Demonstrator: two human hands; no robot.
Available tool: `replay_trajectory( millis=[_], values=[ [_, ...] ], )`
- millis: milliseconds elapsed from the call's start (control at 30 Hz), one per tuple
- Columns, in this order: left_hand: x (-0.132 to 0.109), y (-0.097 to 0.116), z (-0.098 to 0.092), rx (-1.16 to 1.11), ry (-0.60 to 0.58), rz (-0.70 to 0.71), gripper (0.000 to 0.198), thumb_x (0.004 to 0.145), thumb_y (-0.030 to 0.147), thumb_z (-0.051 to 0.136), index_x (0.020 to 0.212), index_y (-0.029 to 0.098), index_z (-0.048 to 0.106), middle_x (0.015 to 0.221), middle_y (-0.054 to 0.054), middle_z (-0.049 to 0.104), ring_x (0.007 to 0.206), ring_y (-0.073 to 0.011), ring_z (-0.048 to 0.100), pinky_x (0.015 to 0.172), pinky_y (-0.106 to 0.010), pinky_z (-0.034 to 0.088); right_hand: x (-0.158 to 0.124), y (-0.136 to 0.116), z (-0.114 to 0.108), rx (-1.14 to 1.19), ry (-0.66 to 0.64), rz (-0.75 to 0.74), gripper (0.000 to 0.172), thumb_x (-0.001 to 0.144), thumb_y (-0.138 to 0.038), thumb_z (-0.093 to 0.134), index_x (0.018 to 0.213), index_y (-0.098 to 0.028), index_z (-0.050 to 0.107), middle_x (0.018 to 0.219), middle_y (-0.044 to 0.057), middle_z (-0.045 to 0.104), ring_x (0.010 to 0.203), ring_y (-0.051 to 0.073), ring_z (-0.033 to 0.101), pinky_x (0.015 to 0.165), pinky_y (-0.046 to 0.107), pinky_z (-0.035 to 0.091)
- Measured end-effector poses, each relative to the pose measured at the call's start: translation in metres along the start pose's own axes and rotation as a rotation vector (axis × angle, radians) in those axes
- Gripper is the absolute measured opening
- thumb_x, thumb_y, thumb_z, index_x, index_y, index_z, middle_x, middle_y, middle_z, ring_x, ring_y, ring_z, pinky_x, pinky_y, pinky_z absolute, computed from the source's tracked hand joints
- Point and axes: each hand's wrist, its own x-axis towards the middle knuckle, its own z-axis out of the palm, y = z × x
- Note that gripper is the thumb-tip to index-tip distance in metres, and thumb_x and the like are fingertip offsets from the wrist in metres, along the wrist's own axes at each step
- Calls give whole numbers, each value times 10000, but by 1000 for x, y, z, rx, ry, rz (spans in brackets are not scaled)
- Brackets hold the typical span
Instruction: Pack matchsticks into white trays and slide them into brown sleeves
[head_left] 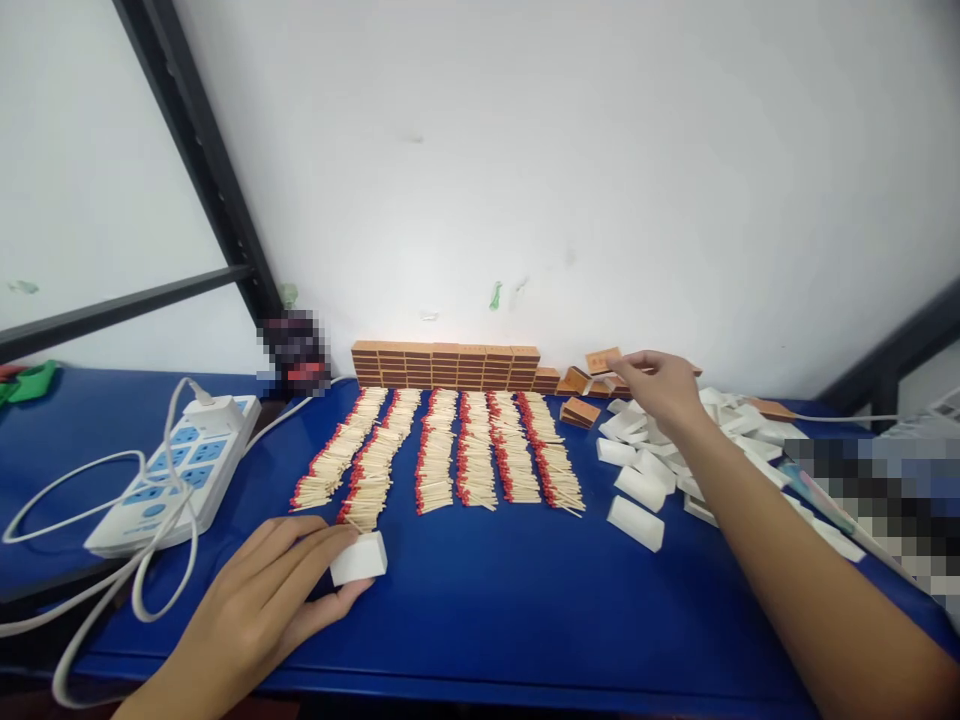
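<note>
My left hand [277, 590] grips a small white matchbox tray [360, 560] between thumb and fingers, low over the front of the table, just below the second row of matches [367, 490]. What lies inside the tray is hidden from this angle. At the back right, my right hand [664, 385] pinches an orange matchbox sleeve [602, 360] by its right end, above a few loose sleeves [579, 412]. Several rows of red-tipped matches [476, 450] lie side by side across the middle. A pile of white trays [637, 487] spreads beneath and beside my right forearm.
A wall of stacked matchboxes [446, 365] stands along the back against the white wall. To the left, a power strip [176, 480] with looping white cables [135, 560] lies on the blue table [525, 610]. A black metal frame [202, 140] rises behind it.
</note>
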Motion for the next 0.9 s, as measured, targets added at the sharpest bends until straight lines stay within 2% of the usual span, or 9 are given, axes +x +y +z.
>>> replay_trajectory(
  millis=[100, 200, 333, 400, 467, 567, 667, 733, 900],
  values=[
    [17, 1, 4, 7, 51, 46, 383, 915, 138, 785, 1274, 124, 653, 1074, -107, 789, 948, -238, 713, 865, -401, 561, 6, -13, 13, -25, 13, 73, 297, 740, -504, 738, 704, -211, 707, 601, 49, 658, 603, 227, 617, 528, 324, 455],
    [55, 1, 16, -4, 98, 141, 377, 927, 136, 767, 1284, 115, 648, 1081, -117, 790, 971, -249, 730, 895, -417, 574, 14, -20, 23, -31, -11, 112, 309, 727, -489, 744, 627, -206, 674, 516, 31, 593, 558, 217, 576, 502, 322, 434],
    [115, 10, 45, -80, 135, 331, 379, 945, 214, 763, 1270, 69, 631, 1005, -125, 780, 907, -253, 723, 810, -414, 572, 16, -19, 24, -30, -23, 124, 300, 741, -459, 737, 607, -221, 614, 521, 16, 573, 562, 213, 564, 525, 329, 454],
    [133, 20, 65, -135, 145, 401, 354, 973, 254, 732, 1254, 65, 629, 961, -118, 767, 889, -237, 711, 796, -398, 575, 13, -16, 17, -25, -34, 116, 276, 759, -428, 710, 611, -227, 592, 556, 18, 595, 580, 210, 581, 541, 324, 474],
    [138, 30, 82, -198, 165, 446, 320, 986, 274, 713, 1217, 67, 634, 939, -107, 760, 877, -223, 700, 784, -381, 584, 9, -11, 7, -11, -53, 111, 252, 775, -400, 677, 622, -228, 574, 605, 29, 632, 602, 208, 616, 556, 314, 508],
    [129, 40, 97, -276, 161, 458, 331, 970, 297, 731, 1199, 74, 643, 893, -88, 750, 851, -215, 691, 758, -366, 592, 9, -4, -4, 0, -68, 120, 191, 782, -351, 639, 671, -232, 539, 731, 68, 709, 667, 211, 682, 573, 304, 553],
    [119, 39, 95, -341, 128, 411, 340, 948, 284, 759, 1188, 70, 648, 883, -83, 747, 845, -214, 702, 796, -371, 607, 15, 0, -3, -54, -93, 130, 117, 802, -324, 619, 769, -231, 557, 813, 86, 747, 672, 211, 694, 537, 302, 535],
    [116, 34, 90, -361, 119, 360, 331, 953, 267, 752, 1203, 78, 646, 921, -94, 756, 878, -223, 712, 815, -376, 612, 19, 0, 4, -128, -139, 123, 148, 812, -360, 663, 798, -221, 614, 772, 81, 745, 647, 217, 679, 542, 313, 512],
    [117, 25, 87, -364, 53, 321, 292, 982, 255, 710, 1214, 89, 651, 946, -103, 762, 883, -232, 714, 823, -391, 628, 23, -2, 25, -334, -180, 69, 267, 727, -438, 836, 691, -214, 694, 724, 99, 742, 757, 273, 689, 675, 348, 499]
  ],
)
